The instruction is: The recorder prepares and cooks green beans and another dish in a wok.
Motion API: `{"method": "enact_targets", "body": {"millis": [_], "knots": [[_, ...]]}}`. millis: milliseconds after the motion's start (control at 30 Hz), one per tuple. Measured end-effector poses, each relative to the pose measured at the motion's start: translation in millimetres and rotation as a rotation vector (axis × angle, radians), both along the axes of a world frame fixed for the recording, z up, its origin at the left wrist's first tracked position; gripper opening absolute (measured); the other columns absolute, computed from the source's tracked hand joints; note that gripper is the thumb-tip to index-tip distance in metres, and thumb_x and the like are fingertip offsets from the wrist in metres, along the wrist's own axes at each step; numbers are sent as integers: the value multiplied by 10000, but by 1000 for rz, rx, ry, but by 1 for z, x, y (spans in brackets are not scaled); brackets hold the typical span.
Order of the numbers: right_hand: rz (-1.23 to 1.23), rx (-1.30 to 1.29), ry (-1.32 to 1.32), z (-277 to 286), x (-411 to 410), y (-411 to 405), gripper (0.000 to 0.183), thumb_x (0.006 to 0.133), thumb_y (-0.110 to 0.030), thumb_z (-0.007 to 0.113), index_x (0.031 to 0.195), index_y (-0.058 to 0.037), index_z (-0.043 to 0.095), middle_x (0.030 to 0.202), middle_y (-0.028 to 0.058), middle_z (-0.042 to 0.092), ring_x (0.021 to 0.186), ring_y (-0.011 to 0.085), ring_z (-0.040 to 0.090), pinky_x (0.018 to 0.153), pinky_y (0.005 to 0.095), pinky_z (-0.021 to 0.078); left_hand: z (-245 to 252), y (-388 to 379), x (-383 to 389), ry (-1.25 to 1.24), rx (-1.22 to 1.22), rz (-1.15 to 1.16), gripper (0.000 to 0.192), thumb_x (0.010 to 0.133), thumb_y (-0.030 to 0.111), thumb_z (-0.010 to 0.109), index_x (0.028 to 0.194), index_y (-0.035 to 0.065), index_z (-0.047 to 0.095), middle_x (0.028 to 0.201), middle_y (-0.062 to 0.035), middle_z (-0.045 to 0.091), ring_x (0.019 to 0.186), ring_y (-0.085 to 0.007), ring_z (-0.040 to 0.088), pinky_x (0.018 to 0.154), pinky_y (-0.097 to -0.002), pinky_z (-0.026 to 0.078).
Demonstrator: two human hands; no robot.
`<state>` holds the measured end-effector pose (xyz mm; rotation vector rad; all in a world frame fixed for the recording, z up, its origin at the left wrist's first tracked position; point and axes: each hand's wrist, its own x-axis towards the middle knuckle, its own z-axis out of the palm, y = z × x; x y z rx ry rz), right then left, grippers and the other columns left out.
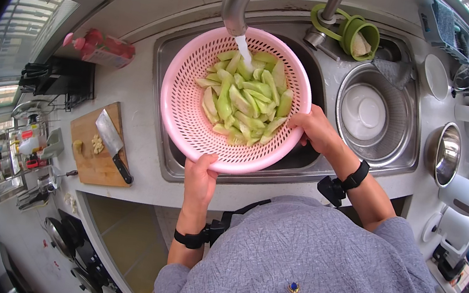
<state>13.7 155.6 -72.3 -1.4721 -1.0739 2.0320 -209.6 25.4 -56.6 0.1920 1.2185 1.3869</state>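
Both my hands grip the rim of a pink plastic colander (185,82) held over the left sink basin (319,91). My left hand (200,180) has the near rim, with the thumb on top. My right hand (317,130) clasps the right side of the rim. Pale green slices of a peeled vegetable (241,98), perhaps a gourd, lie heaped in the colander. Water (243,51) runs onto them from the metal faucet (236,18). The colander hides most of the basin below it.
On the left counter, a cleaver (110,134) and chopped garlic (97,144) lie on a wooden cutting board (80,170). A metal basin (403,133) with a white bowl (363,111) fills the right sink. A green holder (362,28) hangs near the faucet. A steel bowl (447,154) stands farther right.
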Motion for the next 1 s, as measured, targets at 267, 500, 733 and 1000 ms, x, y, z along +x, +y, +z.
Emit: {"method": "enact_targets", "body": {"millis": [267,500,733,1000], "knots": [[-3,-41,-76,15,18,-17,242,680,-131,564,844,47,567,621,87,561,424,136,479,360,238,358,4,-5,6,-85,-51,-47,478,758,-42,479,1224,-12,375,1146,-102,498,1016,-201,530,865,-323,456],[-80,-47,-64,13,30,-24,199,692,-102,553,823,48,564,598,89,558,410,139,477,357,244,351,-1,2,12,-61,-26,-131,504,764,-27,471,1252,-37,341,1201,-124,476,1078,-223,506,927,-336,420],[-105,-18,-72,15,35,-23,242,679,-138,565,832,50,568,619,94,573,446,140,509,377,240,378,-4,16,8,-77,14,-204,479,755,-34,480,1224,-40,383,1169,-121,502,1050,-212,522,904,-324,431],[-146,125,-102,32,34,-12,270,674,-127,549,879,50,543,633,87,573,448,136,505,379,235,373,-10,39,6,-82,1,-243,459,759,-14,510,1204,-48,400,1148,-113,511,1027,-200,530,899,-311,424]]}}
